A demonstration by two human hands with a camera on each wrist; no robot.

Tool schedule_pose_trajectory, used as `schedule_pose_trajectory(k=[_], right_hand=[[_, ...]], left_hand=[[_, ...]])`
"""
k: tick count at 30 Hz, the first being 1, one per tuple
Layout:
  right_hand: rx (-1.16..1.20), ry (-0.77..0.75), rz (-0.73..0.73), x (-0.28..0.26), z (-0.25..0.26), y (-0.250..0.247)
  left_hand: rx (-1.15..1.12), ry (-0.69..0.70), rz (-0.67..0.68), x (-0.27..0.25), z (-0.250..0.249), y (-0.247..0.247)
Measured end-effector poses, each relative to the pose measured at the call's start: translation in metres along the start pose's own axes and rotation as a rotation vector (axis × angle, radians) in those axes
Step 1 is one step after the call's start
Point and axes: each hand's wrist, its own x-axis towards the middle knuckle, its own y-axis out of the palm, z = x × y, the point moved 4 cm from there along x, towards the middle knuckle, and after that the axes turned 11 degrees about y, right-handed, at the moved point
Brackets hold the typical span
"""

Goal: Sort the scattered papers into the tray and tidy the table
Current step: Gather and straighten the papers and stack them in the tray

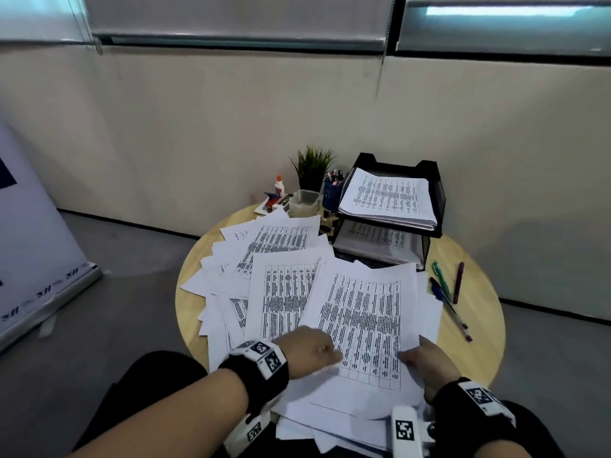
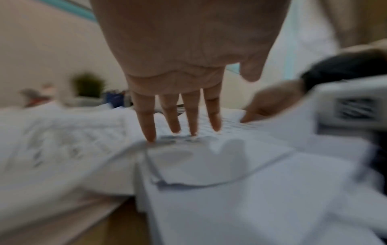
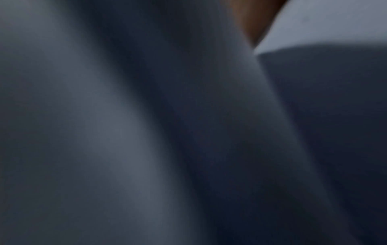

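Dozens of papers [image 1: 284,259] cover the table [image 1: 476,256]; left hand [image 1: 309,347] presses flat, right hand [image 1: 426,358] pinches the top sheet [image 1: 363,312], which may slide before reaching the tray [image 1: 429,180] at 1 o'clock.

Both hands rest on the printed top sheet [image 1: 363,328] nearest the person, the left hand [image 1: 309,348] on its left edge, the right hand [image 1: 429,365] gripping its right edge, the stacked tray [image 1: 429,200] beyond it.

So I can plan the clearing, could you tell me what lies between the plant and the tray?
In the head view, a blue pen cup stands between the plant and the tray.
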Motion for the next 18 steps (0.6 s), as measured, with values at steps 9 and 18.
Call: schedule_pose_trajectory(k=[9,18], right_hand=[[0.300,-0.194,0.253,-0.045,0.025,0.003],[0.299,-0.328,0.318,-0.075,0.067,0.016]], left_hand=[[-1.060,-0.394,-0.507,0.001,0.068,-0.028],[-1.134,-0.177,-0.618,-0.005,0.031,-0.067]])
